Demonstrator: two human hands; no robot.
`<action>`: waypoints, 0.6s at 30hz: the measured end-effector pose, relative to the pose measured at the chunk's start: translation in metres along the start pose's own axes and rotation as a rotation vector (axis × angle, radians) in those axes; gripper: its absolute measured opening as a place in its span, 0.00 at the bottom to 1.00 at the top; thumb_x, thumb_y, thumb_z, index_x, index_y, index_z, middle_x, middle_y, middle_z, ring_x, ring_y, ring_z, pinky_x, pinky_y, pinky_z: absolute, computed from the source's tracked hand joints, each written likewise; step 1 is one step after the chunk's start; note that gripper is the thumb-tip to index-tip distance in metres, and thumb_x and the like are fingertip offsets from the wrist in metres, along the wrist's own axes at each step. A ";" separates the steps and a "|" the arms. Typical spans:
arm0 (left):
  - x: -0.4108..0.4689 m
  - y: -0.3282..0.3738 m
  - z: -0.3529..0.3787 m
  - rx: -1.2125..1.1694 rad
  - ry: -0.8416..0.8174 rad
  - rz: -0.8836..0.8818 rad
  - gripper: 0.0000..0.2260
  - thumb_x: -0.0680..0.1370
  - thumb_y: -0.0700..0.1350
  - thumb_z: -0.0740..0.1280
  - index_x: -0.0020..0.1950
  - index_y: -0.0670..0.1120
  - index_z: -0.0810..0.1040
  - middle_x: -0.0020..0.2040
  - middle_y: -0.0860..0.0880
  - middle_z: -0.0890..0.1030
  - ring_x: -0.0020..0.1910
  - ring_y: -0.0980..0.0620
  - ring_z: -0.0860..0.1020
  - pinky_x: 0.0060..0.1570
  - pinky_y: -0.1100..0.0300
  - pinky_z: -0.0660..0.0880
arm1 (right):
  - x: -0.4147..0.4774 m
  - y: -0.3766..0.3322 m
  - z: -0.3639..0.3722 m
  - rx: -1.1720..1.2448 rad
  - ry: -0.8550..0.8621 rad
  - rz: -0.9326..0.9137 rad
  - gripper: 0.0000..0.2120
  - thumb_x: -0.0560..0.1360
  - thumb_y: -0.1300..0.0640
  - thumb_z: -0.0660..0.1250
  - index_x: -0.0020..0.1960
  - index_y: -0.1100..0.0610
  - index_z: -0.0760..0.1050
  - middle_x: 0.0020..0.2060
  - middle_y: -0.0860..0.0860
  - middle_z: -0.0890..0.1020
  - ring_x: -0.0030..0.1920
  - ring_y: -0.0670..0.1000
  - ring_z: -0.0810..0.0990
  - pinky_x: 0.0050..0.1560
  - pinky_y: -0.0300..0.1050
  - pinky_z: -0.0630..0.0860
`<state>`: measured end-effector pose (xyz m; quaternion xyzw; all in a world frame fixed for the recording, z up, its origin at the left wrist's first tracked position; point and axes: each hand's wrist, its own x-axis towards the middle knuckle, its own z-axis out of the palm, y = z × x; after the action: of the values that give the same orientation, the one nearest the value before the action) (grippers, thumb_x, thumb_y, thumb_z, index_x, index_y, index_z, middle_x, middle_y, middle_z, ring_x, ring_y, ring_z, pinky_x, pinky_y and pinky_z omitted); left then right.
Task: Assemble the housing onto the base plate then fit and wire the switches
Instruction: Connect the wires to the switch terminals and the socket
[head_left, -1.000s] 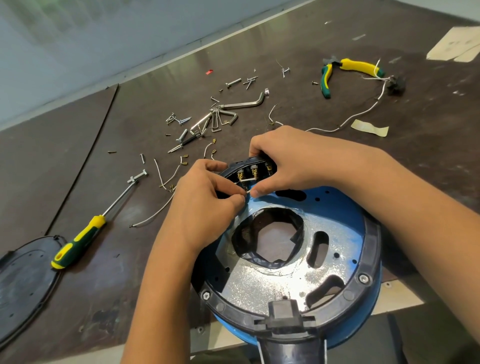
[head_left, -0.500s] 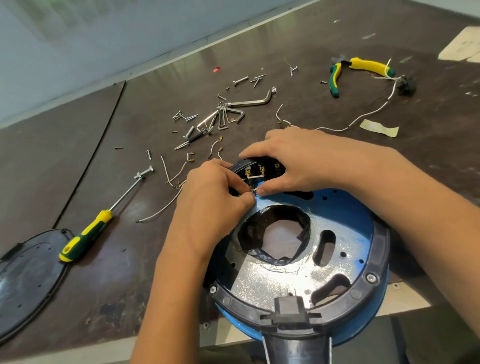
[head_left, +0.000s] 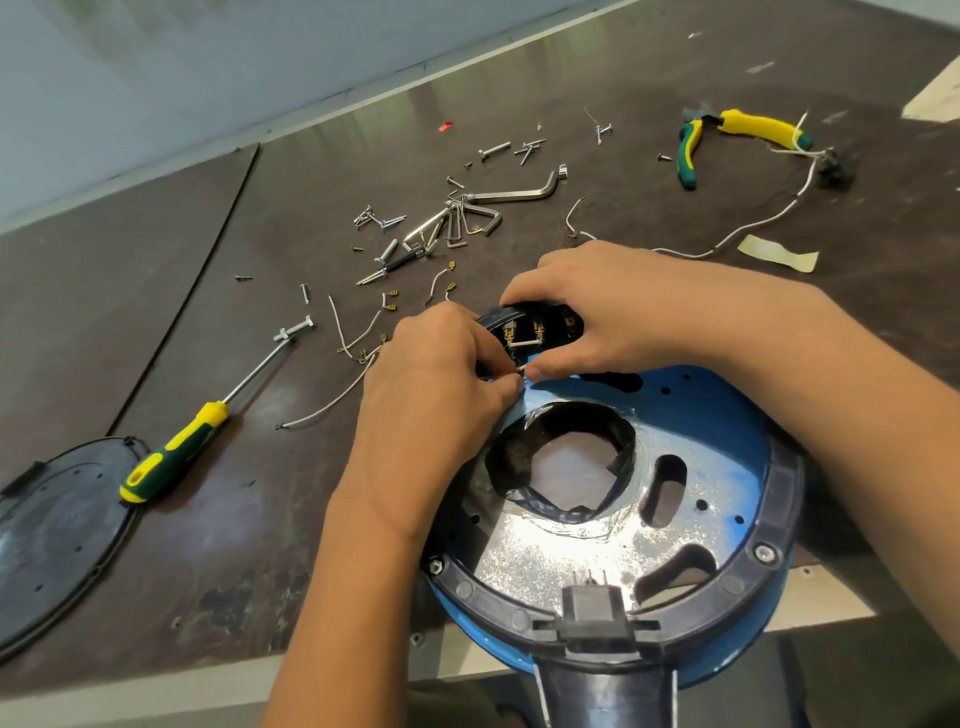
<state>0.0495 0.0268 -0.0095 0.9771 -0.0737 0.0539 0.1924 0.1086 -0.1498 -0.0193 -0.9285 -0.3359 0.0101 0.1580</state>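
A round blue housing (head_left: 727, 415) with a black rim and a metal base plate (head_left: 561, 551) lies at the table's front edge. At its far side sit the switches (head_left: 535, 332), brass terminals up, joined by a short white wire. My left hand (head_left: 436, 395) pinches the end of a thin white wire (head_left: 521, 368) just in front of the switches. My right hand (head_left: 613, 312) curls over the housing's far rim, its thumb tip meeting the same wire end.
Loose screws, bolts and hex keys (head_left: 467, 218) lie beyond the hands, with short terminal wires (head_left: 363, 332) to their left. A yellow-green screwdriver (head_left: 176, 452) and a black round cover (head_left: 52, 535) lie at left. Pliers (head_left: 727, 135) and a long wire are at the far right.
Both hands stay at the switches, fingertips pressed closer on the wire end. The view has shifted a little, so the table items sit slightly further right.
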 end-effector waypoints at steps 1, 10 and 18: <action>0.000 0.000 0.000 -0.005 -0.005 -0.001 0.01 0.71 0.50 0.76 0.41 0.56 0.87 0.48 0.52 0.81 0.49 0.49 0.78 0.46 0.49 0.79 | 0.000 0.001 0.000 0.013 0.002 -0.002 0.24 0.72 0.38 0.71 0.64 0.45 0.73 0.39 0.38 0.67 0.44 0.45 0.69 0.37 0.36 0.62; -0.001 0.002 0.002 0.096 0.023 0.033 0.03 0.72 0.50 0.74 0.43 0.54 0.87 0.54 0.53 0.79 0.49 0.50 0.77 0.41 0.55 0.75 | -0.001 0.000 0.000 0.069 0.012 0.013 0.21 0.71 0.38 0.73 0.60 0.46 0.75 0.40 0.40 0.70 0.43 0.44 0.71 0.38 0.41 0.67; -0.006 0.002 0.005 0.298 0.036 0.112 0.07 0.75 0.52 0.68 0.48 0.54 0.85 0.60 0.55 0.74 0.52 0.48 0.76 0.37 0.57 0.67 | 0.000 0.001 0.001 0.074 0.016 0.025 0.23 0.70 0.42 0.75 0.62 0.45 0.75 0.43 0.40 0.69 0.48 0.46 0.71 0.45 0.46 0.68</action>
<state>0.0436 0.0236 -0.0140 0.9880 -0.1159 0.0923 0.0431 0.1093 -0.1506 -0.0208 -0.9262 -0.3222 0.0173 0.1948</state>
